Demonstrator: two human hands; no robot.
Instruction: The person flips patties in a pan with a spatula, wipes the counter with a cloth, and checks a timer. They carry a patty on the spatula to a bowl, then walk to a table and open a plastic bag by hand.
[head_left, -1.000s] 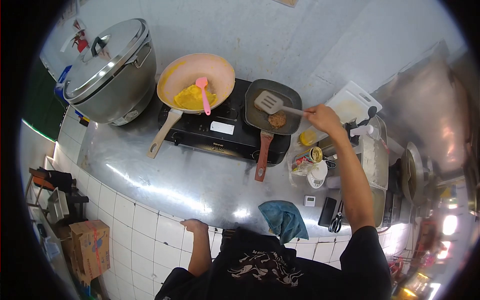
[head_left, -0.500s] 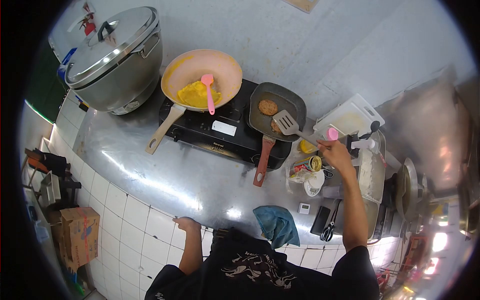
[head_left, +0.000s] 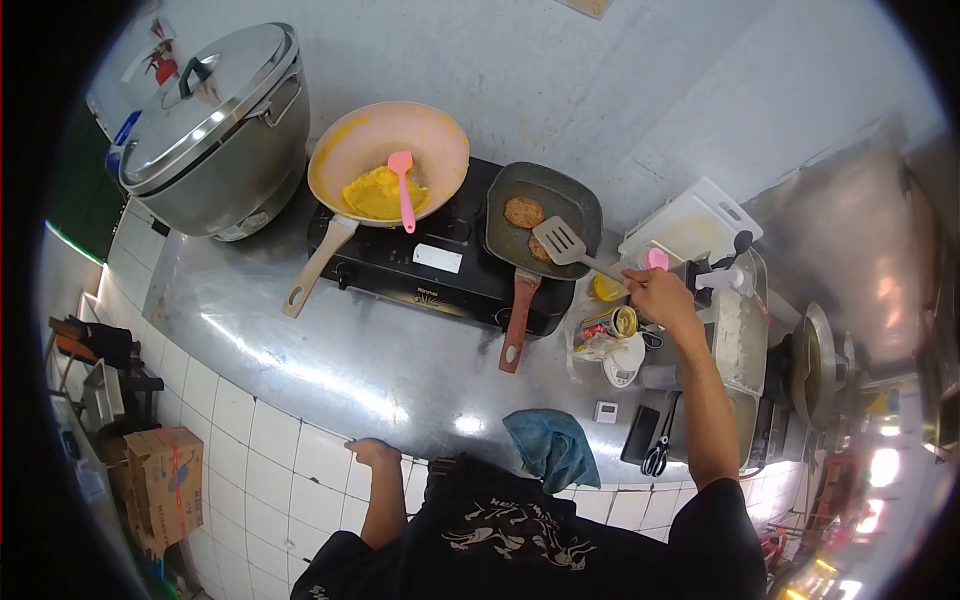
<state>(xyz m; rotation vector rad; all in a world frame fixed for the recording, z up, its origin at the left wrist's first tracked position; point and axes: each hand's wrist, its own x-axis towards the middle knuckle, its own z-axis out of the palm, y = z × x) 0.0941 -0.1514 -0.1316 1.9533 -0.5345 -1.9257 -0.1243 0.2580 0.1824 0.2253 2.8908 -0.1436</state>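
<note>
My right hand [head_left: 661,297] is closed round the handle of a grey slotted spatula [head_left: 560,242]. Its blade lies over a browned patty [head_left: 540,250] in the square grill pan [head_left: 517,183], hiding part of that patty. A second patty [head_left: 523,212] sits beside it, uncovered. Low at the counter's front edge is my left hand [head_left: 376,453], holding nothing that I can see, with a finger stretched out to the left. A pink spatula [head_left: 405,190] rests in the round pan [head_left: 335,160] on a folded yellow egg-like sheet [head_left: 362,196].
Both pans stand on a black gas stove [head_left: 380,275]. To the left is a large lidded pot [head_left: 215,165]. Right of the stove are an open can [head_left: 612,322], a white scale [head_left: 624,362], scissors [head_left: 657,455] and a phone [head_left: 640,435]. A blue cloth [head_left: 550,448] hangs at the front edge.
The whole view has shifted slightly, moving the pans a little leftward in the picture. My right hand still holds the slotted spatula over the same patty, and my left hand stays at the edge.
</note>
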